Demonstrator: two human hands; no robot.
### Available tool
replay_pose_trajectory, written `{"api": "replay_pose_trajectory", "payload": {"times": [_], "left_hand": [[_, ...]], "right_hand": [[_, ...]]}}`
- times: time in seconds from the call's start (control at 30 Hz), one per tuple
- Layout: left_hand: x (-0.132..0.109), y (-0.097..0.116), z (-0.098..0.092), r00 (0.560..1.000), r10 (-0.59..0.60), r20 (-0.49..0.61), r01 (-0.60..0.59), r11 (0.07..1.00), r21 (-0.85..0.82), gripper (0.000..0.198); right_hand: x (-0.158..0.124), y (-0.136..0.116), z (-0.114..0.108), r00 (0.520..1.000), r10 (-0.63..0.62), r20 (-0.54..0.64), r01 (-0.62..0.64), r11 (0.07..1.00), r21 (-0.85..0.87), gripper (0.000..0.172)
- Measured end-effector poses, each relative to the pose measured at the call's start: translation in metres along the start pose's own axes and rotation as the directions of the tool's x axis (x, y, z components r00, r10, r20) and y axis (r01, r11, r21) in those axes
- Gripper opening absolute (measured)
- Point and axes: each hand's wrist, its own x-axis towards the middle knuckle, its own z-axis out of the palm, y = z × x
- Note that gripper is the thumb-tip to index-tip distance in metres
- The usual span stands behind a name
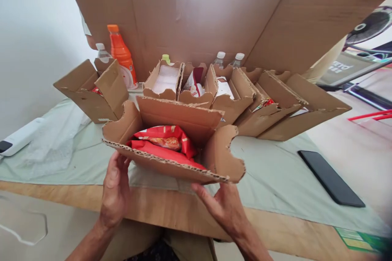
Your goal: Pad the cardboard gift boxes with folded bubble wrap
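Observation:
An open-topped cardboard box (171, 167) with notched ends is held between my two hands, tilted so that its inside faces me. In it lie red food packets (165, 140), one printed with a picture of food. My left hand (114, 189) grips the box's lower left side, its fingers partly hidden behind the cardboard. On the lower right, my right hand (222, 206) supports the box with the thumb at the near wall and the fingers out of sight beneath.
Behind stand several similar boxes (232, 114) with packets inside, and another box (105, 106) at the left. An orange bottle (122, 57) and clear bottles stand before a tall cardboard panel (196, 16). A black phone-like slab (330, 177) lies right; plastic wrap (58, 142) lies left.

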Motion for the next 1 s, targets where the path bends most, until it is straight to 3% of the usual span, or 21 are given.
{"api": "replay_pose_trajectory", "payload": {"times": [0.1, 0.23, 0.4, 0.6, 0.77, 0.9, 1.0], "left_hand": [[0.005, -0.01, 0.02, 0.993, 0.01, 0.117, -0.013, 1.0, 0.024, 0.047], [0.019, -0.029, 0.035, 0.965, -0.118, 0.235, 0.065, 0.972, 0.224, 0.063], [0.017, -0.046, 0.027, 0.97, -0.18, 0.166, 0.114, 0.931, 0.347, 0.063], [0.007, -0.059, 0.022, 0.971, -0.197, 0.133, 0.129, 0.907, 0.402, 0.07], [0.01, -0.053, 0.021, 0.963, -0.184, 0.195, 0.077, 0.887, 0.455, 0.07], [0.042, -0.03, -0.006, 0.986, -0.033, 0.161, -0.072, 0.796, 0.601, 0.059], [0.076, -0.009, -0.055, 0.985, 0.133, 0.109, -0.166, 0.571, 0.804, 0.043]], "right_hand": [[0.026, 0.013, -0.021, 0.999, 0.036, -0.039, -0.038, 0.998, -0.051, 0.037], [0.048, 0.044, -0.025, 0.991, 0.133, -0.017, -0.133, 0.991, -0.002, 0.041], [0.043, 0.071, -0.008, 0.982, 0.19, 0.012, -0.19, 0.981, 0.033, 0.036], [0.037, 0.07, -0.002, 0.975, 0.223, -0.014, -0.223, 0.975, 0.014, 0.03], [0.037, 0.071, 0.001, 0.972, 0.232, -0.032, -0.232, 0.973, -0.009, 0.03], [0.04, 0.079, 0.003, 0.966, 0.256, -0.04, -0.258, 0.959, -0.116, 0.031], [0.043, 0.085, 0.001, 0.957, 0.29, -0.022, -0.291, 0.947, -0.136, 0.031]]}}
